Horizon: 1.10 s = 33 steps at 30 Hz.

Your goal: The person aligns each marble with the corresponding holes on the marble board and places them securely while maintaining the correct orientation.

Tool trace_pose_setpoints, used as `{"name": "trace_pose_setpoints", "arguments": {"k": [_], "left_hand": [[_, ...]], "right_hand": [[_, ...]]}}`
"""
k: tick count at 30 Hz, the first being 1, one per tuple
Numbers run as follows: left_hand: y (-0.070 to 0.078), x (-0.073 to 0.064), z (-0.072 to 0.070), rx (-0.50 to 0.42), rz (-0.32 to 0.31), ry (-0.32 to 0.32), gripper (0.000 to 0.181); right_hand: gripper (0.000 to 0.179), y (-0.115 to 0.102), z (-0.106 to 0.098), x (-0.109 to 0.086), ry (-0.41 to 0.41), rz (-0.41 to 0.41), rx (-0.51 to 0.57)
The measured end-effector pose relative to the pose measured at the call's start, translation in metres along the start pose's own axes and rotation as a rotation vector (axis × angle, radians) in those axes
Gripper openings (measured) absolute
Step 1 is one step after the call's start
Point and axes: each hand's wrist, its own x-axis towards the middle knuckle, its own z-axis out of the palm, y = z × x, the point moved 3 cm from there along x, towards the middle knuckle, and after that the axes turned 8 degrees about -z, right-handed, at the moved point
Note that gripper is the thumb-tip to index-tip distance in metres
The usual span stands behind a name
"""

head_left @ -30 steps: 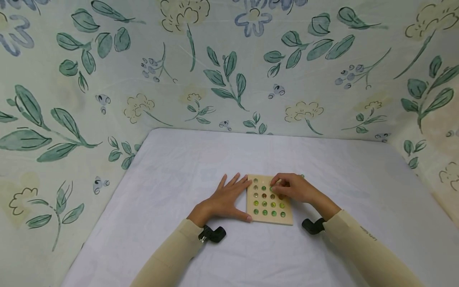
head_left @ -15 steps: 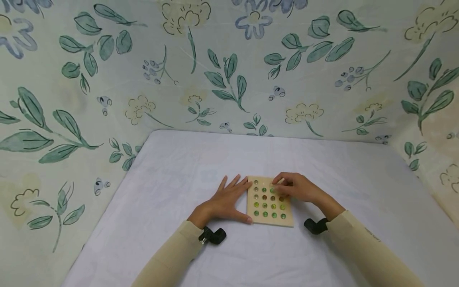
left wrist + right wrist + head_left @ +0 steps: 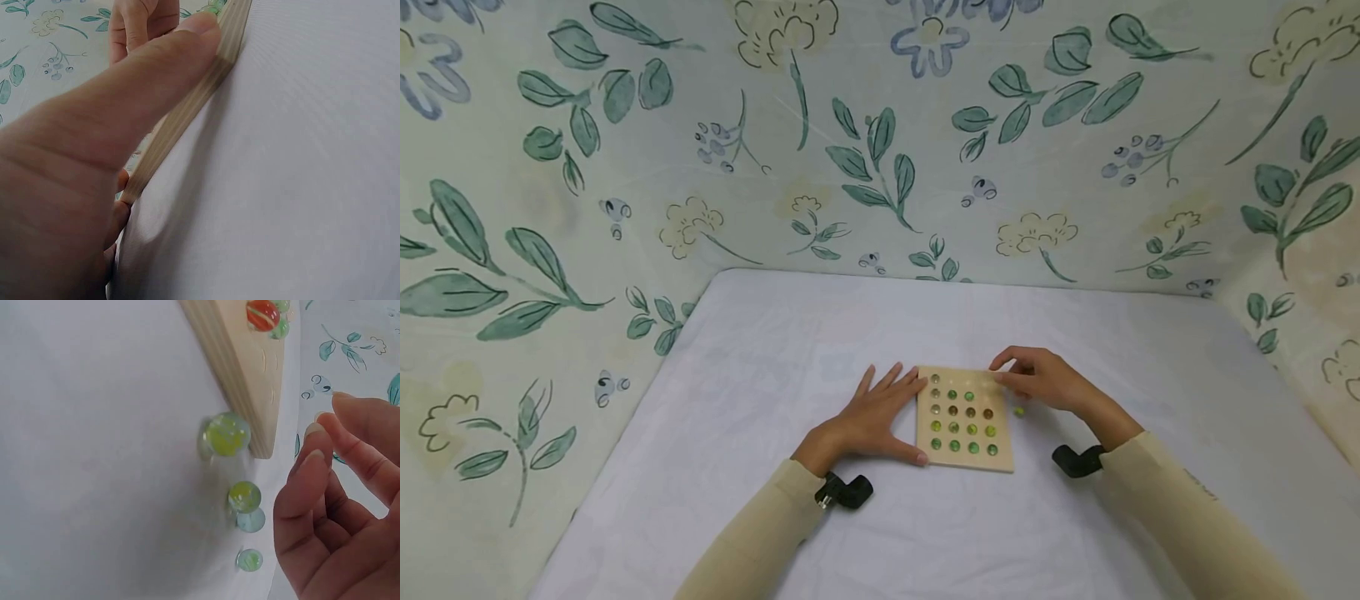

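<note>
A square wooden board (image 3: 1002, 458) with rows of glass marbles in its hollows lies flat on the white cloth. My left hand (image 3: 868, 421) rests spread along its left side, thumb at the near corner and fingertips at the far one. In the left wrist view the thumb (image 3: 169, 56) lies against the board's edge (image 3: 181, 122). My right hand (image 3: 1041, 379) hovers at the board's far right corner, fingers loosely bent with nothing between them. Beneath it, in the right wrist view, loose marbles lie on the cloth: a yellow-green marble (image 3: 228, 434) beside the board, with several others behind.
A red-orange marble (image 3: 262, 315) sits in the board near its right edge. White cloth (image 3: 850, 325) covers the table, and a floral-patterned curtain (image 3: 880, 150) stands behind it. A black wrist camera (image 3: 1078, 461) is strapped at the right sleeve.
My right hand has let go of a green marble in the board's second row and moved right, off the board. A loose yellow-green marble now shows beside the board. The left hand stays put.
</note>
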Motion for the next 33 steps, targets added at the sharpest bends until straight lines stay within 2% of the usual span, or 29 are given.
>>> {"name": "trace_pose_setpoints", "arguments": {"k": [12, 17, 22, 33], "left_hand": [[0.002, -0.002, -0.004, -0.017, 0.002, 0.006, 0.116], [0.001, -0.002, -0.004, -0.017, 0.001, -0.001, 0.116], [0.001, -0.002, -0.003, -0.009, 0.005, -0.002, 0.116], [0.000, -0.002, -0.002, -0.002, 0.003, 0.004, 0.117]], "right_hand": [[0.022, 0.012, -0.014, -0.006, 0.024, 0.054, -0.044], [0.023, 0.018, -0.017, -0.009, 0.029, 0.050, -0.047], [0.025, 0.022, -0.019, -0.010, 0.024, 0.049, -0.040], [0.024, 0.033, -0.019, -0.012, 0.034, 0.109, -0.057]]}}
